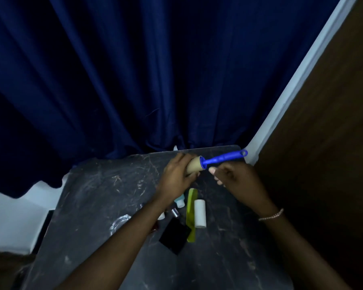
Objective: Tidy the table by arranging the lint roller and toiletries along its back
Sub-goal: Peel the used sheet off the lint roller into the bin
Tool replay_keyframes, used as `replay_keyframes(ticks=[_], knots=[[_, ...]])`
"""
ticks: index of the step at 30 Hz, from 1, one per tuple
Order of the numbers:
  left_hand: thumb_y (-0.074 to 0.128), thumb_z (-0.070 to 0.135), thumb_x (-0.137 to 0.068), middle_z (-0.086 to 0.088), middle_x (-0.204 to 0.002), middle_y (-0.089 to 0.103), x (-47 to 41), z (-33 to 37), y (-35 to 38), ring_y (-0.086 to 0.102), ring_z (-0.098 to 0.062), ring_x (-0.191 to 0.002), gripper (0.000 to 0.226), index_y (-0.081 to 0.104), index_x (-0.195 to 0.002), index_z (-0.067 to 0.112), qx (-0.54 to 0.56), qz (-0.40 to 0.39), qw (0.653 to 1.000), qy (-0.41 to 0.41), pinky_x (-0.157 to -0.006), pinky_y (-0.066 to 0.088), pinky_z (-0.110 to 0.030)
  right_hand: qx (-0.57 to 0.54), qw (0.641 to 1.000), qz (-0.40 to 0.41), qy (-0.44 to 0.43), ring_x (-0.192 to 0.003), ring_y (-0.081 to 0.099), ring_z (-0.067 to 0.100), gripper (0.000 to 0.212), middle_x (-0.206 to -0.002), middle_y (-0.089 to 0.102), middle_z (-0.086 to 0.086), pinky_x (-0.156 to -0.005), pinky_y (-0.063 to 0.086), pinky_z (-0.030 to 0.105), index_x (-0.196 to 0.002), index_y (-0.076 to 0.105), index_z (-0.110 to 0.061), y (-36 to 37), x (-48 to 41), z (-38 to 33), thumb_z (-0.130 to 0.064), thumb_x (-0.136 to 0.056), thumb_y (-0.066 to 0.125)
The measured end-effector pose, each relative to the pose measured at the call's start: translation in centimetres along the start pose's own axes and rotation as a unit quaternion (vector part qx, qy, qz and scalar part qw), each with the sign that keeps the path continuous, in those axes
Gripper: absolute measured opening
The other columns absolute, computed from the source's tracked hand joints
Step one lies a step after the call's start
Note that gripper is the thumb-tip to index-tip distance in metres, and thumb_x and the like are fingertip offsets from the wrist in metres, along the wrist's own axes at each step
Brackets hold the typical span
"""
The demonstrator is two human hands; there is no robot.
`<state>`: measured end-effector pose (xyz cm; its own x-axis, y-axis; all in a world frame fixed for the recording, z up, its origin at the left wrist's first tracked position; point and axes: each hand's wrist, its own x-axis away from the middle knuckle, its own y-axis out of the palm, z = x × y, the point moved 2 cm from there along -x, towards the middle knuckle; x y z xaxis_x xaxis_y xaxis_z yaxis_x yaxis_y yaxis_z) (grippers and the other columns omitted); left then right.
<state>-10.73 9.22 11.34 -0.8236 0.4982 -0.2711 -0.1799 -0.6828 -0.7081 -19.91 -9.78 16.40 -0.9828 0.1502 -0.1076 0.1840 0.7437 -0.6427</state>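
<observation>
The lint roller (216, 160) has a blue handle and a tan cardboard roll, and it lies near the back right corner of the dark marble table (96, 191). My left hand (177, 174) grips its tan roll. My right hand (237, 178) hovers just below the blue handle, fingers loosely curled, holding nothing that I can see. Nearer to me lie a white roll (200, 213), a green comb (191, 212), a small teal bottle (179, 200) and small vials (175, 212), partly hidden by my left forearm.
A black flat case (174, 237) and a clear glass dish (120, 223) lie on the table's middle. A dark blue curtain (134, 80) hangs behind the table's back edge. A white wall edge (291, 91) and a brown panel stand to the right.
</observation>
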Motion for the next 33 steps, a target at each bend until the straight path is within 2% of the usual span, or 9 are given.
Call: replay_keyframes(ticks=[2, 3, 5, 7, 10, 18, 22, 28, 33], knots=[[0.078, 0.030, -0.086, 0.002, -0.125, 0.058, 1.7, 1.2, -1.4, 0.058, -0.022, -0.110, 0.052, 0.058, -0.134, 0.024, -0.056, -0.007, 0.998, 0.003, -0.093, 0.053, -0.045, 0.065, 0.993, 0.041, -0.089, -0.084, 0.066, 0.001, 0.019, -0.093, 0.070, -0.012, -0.078, 0.057, 0.030, -0.095, 0.069, -0.030, -1.1, 1.4, -3.3, -0.047, -0.094, 0.060], [0.077, 0.031, -0.087, 0.003, -0.127, 0.057, 2.5, 1.9, -2.1, 0.057, -0.022, -0.110, 0.053, 0.057, -0.135, 0.025, -0.078, -0.007, 0.997, 0.007, -0.093, 0.053, -0.045, 0.125, 0.982, 0.056, -0.128, -0.094, 0.063, 0.003, 0.023, -0.106, 0.067, -0.011, -0.083, 0.056, 0.029, -0.109, 0.069, -0.026, -1.6, 1.8, -4.8, -0.041, -0.093, 0.062], [0.075, 0.031, -0.089, 0.004, -0.129, 0.056, 3.8, 3.3, -3.3, 0.055, -0.021, -0.110, 0.052, 0.056, -0.137, 0.026, -0.121, -0.005, 0.992, 0.023, -0.091, 0.053, -0.044, 0.238, 0.959, 0.021, -0.154, -0.112, 0.056, 0.018, 0.047, -0.126, 0.061, 0.000, -0.094, 0.051, 0.037, -0.132, 0.061, -0.017, -2.5, 1.9, -7.0, -0.035, -0.089, 0.069], [0.074, 0.029, -0.089, 0.003, -0.129, 0.055, 4.9, 4.7, -4.8, 0.053, -0.022, -0.112, 0.053, 0.056, -0.138, 0.026, -0.154, 0.010, 0.987, 0.035, -0.088, 0.054, -0.045, 0.307, 0.944, -0.058, -0.105, -0.117, 0.055, 0.026, 0.062, -0.130, 0.059, 0.004, -0.098, 0.048, 0.040, -0.139, 0.055, -0.017, -3.0, 1.9, -8.3, -0.044, -0.086, 0.071], [0.073, 0.027, -0.087, 0.001, -0.126, 0.055, 5.7, 7.0, -6.5, 0.052, -0.023, -0.114, 0.057, 0.055, -0.141, 0.026, -0.192, 0.040, 0.979, 0.062, -0.082, 0.057, -0.044, 0.286, 0.947, -0.135, -0.060, -0.112, 0.062, 0.027, 0.057, -0.124, 0.066, 0.004, -0.094, 0.051, 0.041, -0.133, 0.057, -0.021, -2.7, 2.4, -9.6, -0.051, -0.087, 0.068], [0.075, 0.019, -0.082, -0.003, -0.128, 0.061, 7.2, 9.7, -10.6, 0.055, -0.029, -0.123, 0.059, 0.059, -0.138, 0.023, -0.269, 0.115, 0.952, 0.093, -0.085, 0.058, -0.043, 0.236, 0.954, -0.078, -0.166, -0.108, 0.065, 0.023, 0.052, -0.121, 0.068, -0.005, -0.089, 0.053, 0.042, -0.135, 0.055, -0.031, -2.9, 3.1, -12.0, -0.057, -0.091, 0.058], [0.078, 0.023, -0.082, 0.004, -0.127, 0.055, 8.2, 7.2, -14.2, 0.053, -0.023, -0.120, 0.059, 0.055, -0.136, 0.029, -0.275, 0.164, 0.947, 0.027, -0.077, 0.061, -0.043, 0.213, 0.959, -0.069, -0.175, -0.102, 0.068, 0.017, 0.047, -0.116, 0.072, -0.012, -0.085, 0.055, 0.039, -0.131, 0.057, -0.039, -5.0, 3.0, -10.8, -0.060, -0.088, 0.061], [0.078, 0.031, -0.085, 0.007, -0.127, 0.055, 11.0, 3.6, -17.2, 0.054, -0.019, -0.118, 0.058, 0.053, -0.138, 0.032, -0.290, 0.172, 0.941, -0.038, -0.072, 0.062, -0.046, 0.126, 0.981, -0.038, -0.140, -0.074, 0.064, 0.001, 0.049, -0.085, 0.069, -0.018, -0.072, 0.056, 0.032, -0.125, 0.060, -0.039, -5.1, 2.0, -8.3, -0.061, -0.082, 0.066], [0.078, 0.036, -0.086, 0.008, -0.121, 0.062, 13.7, 2.7, -18.1, 0.062, -0.019, -0.110, 0.059, 0.055, -0.140, 0.032, -0.244, 0.190, 0.947, -0.089, -0.080, 0.060, -0.046, 0.024, 0.992, -0.035, -0.122, -0.076, 0.065, 0.009, 0.038, -0.081, 0.068, -0.005, -0.072, 0.051, 0.017, -0.115, 0.062, -0.040, -0.5, 1.8, -8.0, -0.053, -0.082, 0.072]])
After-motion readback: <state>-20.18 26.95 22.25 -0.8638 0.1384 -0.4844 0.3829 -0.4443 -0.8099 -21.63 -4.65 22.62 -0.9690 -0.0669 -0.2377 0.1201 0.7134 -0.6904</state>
